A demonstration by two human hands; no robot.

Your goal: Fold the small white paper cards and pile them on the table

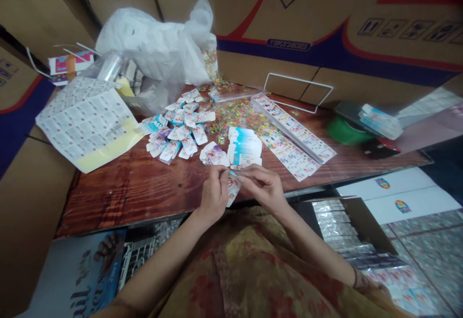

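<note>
Between my two hands, at the table's front edge, is a small printed card box (233, 190) in white and blue. My left hand (216, 190) pinches its left side with thumb and forefinger. From the right, my right hand (265, 188) grips its upper edge with the fingertips. Just beyond my hands lies a fanned stack of blue and white flat cartons (245, 145), with a few purple-printed cartons (214, 155) beside it. Farther left is a loose heap of small cartons (186, 125). Small coloured pieces (235, 115) are scattered behind the stack.
Sticker sheets (292, 139) lie right of the scattered pieces, near a green tape roll (345, 130). A label sheet (90, 120) and white plastic bags (155, 43) stand at the left. Large cardboard boxes (246, 67) wall the back. An open box of packets (336, 221) sits below right.
</note>
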